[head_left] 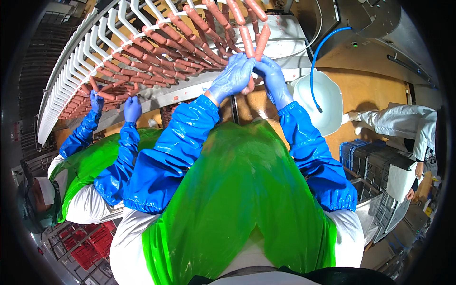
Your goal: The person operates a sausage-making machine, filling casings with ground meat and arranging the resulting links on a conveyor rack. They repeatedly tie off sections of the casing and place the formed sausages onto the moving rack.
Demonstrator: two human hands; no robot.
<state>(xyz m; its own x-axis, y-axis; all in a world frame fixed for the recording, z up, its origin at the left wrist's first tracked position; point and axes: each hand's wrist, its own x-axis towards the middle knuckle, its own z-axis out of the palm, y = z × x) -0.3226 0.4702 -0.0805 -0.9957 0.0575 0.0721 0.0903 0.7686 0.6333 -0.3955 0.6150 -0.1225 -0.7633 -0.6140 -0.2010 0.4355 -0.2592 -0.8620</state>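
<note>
My left hand [231, 76], in a blue-violet glove, is closed around a chain of pale pink sausages at the top centre. Close beside it, my right hand [272, 80] has its fingers curled at the same chain. Two sausage links [246, 42] rise out of my hands in a narrow V toward a hook above. Below my fingers, part of another link [249, 86] hangs down. Many linked sausages [164, 45] drape from a row of white hooks [124, 18] to the left of my hands. My palms hide where the links meet.
A co-worker's gloved hands [132, 109] work at the same row on the left. A metal ledge [185, 90] runs beneath the sausages. To the right are a white tub [327, 102], a blue hose [314, 64], wire racks [375, 164] and another person in white [403, 123].
</note>
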